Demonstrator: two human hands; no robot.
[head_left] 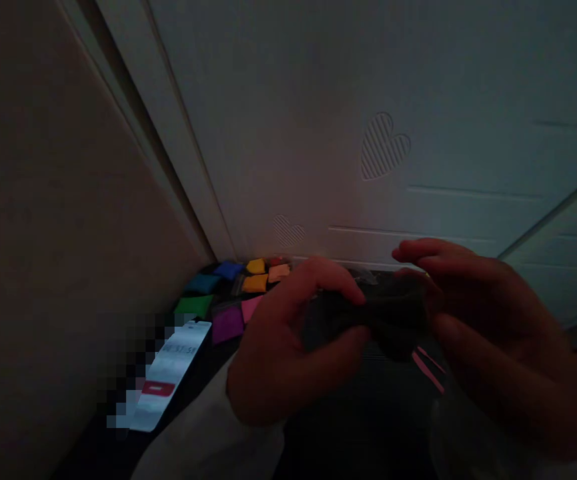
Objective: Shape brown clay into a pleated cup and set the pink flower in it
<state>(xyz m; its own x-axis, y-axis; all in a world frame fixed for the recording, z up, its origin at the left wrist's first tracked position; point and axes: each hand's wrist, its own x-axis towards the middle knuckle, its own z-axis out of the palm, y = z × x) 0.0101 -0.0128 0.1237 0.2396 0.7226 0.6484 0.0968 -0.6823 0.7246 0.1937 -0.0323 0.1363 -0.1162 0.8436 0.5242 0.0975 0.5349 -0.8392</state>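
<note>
A soft black piece, pinched narrow in the middle like a bow, is held up in front of me. My left hand grips its narrow middle between thumb and forefinger. The piece's left end is partly behind those fingers. My right hand is at the flared right end, its thumb and curved fingers apart. Dim light hides whether the right fingertips press on the piece. Below the right end lie thin pink tools, partly covered from view.
Several coloured packets, among them a green packet, a purple packet and a blue packet, lie at the back left. A lit phone leans nearby. A white panel with hearts rises behind; a wall stands left.
</note>
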